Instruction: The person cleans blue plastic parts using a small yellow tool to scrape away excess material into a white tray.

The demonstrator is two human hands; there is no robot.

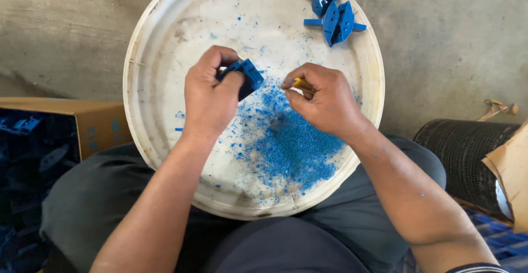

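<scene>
Head view: left hand [209, 97] at frame centre had its fingers closed round a blue plastic part [246, 77], held over the white round tray [159, 36] on the lap. Right hand [324, 99] pinched a small yellow-handled tool [301, 83] just beside the part; blade hidden. Blue shavings [291, 146] piled lower centre, two finished-looking blue parts [333, 9] upper right. Judged best: short strokes away from the fingers, part kept over the tray
</scene>
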